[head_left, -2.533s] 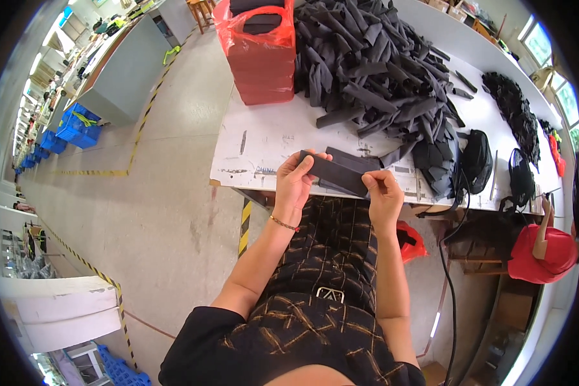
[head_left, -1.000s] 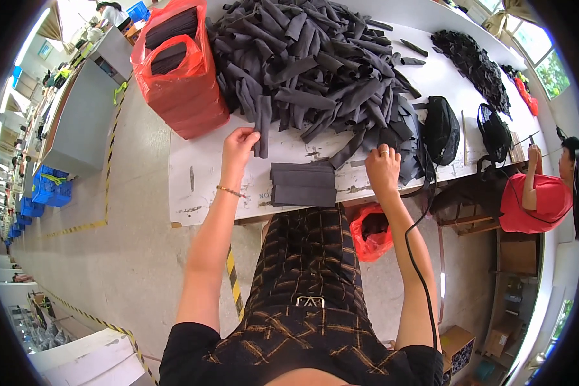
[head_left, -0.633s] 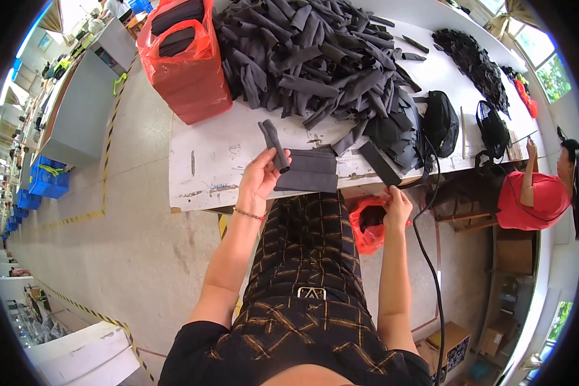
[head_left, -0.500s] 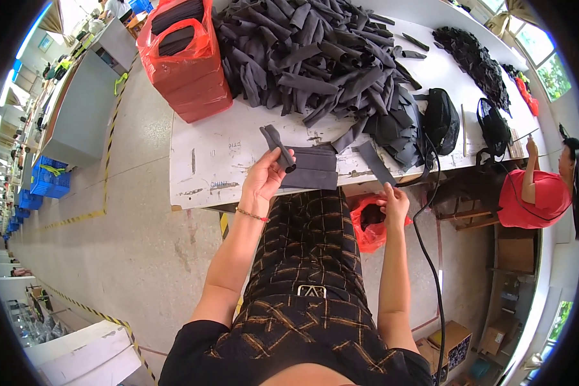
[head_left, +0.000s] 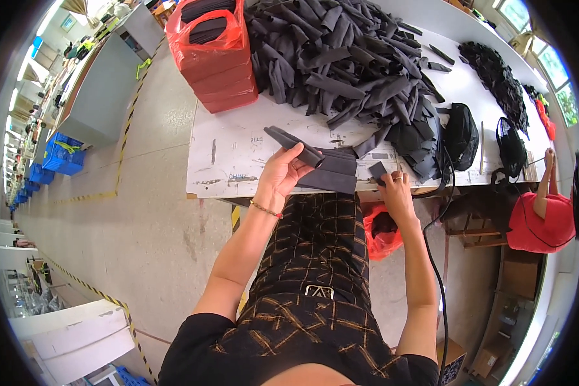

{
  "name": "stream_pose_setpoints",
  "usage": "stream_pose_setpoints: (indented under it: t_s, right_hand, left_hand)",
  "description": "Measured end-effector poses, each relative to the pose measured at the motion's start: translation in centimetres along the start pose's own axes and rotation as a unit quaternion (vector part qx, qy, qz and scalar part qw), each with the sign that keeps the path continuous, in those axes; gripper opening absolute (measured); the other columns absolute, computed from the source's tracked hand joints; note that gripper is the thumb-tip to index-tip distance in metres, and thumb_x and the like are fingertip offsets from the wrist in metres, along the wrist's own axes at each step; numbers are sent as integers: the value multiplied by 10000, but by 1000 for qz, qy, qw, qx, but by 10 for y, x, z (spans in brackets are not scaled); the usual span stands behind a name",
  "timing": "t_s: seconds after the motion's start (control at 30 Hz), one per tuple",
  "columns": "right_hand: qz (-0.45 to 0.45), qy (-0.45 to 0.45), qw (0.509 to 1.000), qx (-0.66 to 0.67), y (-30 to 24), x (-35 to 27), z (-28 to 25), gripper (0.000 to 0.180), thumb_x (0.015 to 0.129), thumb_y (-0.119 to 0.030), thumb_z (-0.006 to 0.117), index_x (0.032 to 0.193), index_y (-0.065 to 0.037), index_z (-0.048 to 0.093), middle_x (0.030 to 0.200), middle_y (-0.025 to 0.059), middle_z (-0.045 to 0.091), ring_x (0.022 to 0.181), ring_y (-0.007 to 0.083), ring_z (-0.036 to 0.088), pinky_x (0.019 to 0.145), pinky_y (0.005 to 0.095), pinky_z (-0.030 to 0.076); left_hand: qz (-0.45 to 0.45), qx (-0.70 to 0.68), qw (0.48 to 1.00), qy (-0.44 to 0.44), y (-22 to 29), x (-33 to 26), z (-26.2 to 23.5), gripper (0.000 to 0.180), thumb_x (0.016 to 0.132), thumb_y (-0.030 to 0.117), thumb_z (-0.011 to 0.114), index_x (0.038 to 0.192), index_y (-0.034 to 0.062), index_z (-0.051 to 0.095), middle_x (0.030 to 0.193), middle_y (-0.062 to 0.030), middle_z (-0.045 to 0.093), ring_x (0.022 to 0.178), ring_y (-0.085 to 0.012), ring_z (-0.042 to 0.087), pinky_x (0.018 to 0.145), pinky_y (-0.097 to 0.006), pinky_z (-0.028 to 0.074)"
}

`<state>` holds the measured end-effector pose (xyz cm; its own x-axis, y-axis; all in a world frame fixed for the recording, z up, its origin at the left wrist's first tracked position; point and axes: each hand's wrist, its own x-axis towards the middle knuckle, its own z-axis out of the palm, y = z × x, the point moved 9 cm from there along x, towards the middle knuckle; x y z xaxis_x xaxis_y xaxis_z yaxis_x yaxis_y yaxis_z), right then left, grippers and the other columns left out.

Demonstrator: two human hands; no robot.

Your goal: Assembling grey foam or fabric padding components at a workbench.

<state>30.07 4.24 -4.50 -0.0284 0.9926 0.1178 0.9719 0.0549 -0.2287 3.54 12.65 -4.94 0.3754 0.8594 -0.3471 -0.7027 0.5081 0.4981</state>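
My left hand [head_left: 282, 172] is closed around a curled dark grey fabric piece [head_left: 293, 145], raised over the front of the white table [head_left: 202, 161]. Just right of it, flat dark fabric pieces [head_left: 338, 175] lie overlapping at the table edge. The fingers of my right hand [head_left: 399, 192] pinch a small dark fabric strip [head_left: 377, 170] at the same edge; those fingers partly cover it. Behind both hands rises a big heap of curled dark fabric pieces [head_left: 341, 71], with a pile of flat ones [head_left: 418, 145] at its right.
A red plastic bag [head_left: 219, 77] packed with stacked dark pieces stands at the table's left. Another red bag [head_left: 383, 241] hangs below the front edge. Right of the pile are a black bag [head_left: 460, 132] and a black cable [head_left: 426, 248]. A person in red [head_left: 540, 219] sits at far right.
The view has shifted, so the table appears farther right. My left hand's curled piece has turned and now slants down to the right. In my right hand, less of the strip shows.
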Motion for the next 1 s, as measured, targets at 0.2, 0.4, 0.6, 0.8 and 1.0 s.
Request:
stream_pose_setpoints:
  t_s: [0.2,0.4,0.6,0.8,1.0]
  right_hand:
    - [-47,46,994,-85,-11,-15,6,252,748,-63,627,979,-18,537,1131,228,482,1078,392,461,901,490,415]
    - [-3,22,987,157,-25,-15,-38,399,746,3,621,1125,-2,494,1122,251,480,1019,429,496,874,459,436]
    - [-61,82,940,325,-104,-6,-94,514,730,-7,726,1222,-11,578,1107,171,536,981,353,547,860,389,458]
    - [-109,122,951,263,-140,3,-108,497,708,-16,746,1189,-23,624,1058,146,530,955,305,532,837,376,453]
    - [-126,163,947,247,-148,4,-107,278,738,9,707,1012,-14,666,930,106,577,856,288,561,756,376,470]
  left_hand:
    - [16,-4,1000,-26,4,-2,19,196,924,68,569,1068,-52,513,1126,-230,603,1067,-382,610,910,-511,549]
    - [25,-1,999,-24,7,2,11,190,926,46,564,1089,-41,519,1135,-216,598,1081,-358,604,915,-477,553]
    - [46,-7,999,5,8,5,5,183,889,74,651,1029,-8,566,1017,-170,658,982,-286,661,843,-375,588]
    - [44,-4,999,32,4,3,9,159,888,70,652,1009,6,572,983,-164,670,931,-276,680,766,-342,604]
    - [40,4,999,26,4,-5,12,169,879,60,659,1011,3,570,996,-190,666,924,-275,681,759,-350,606]
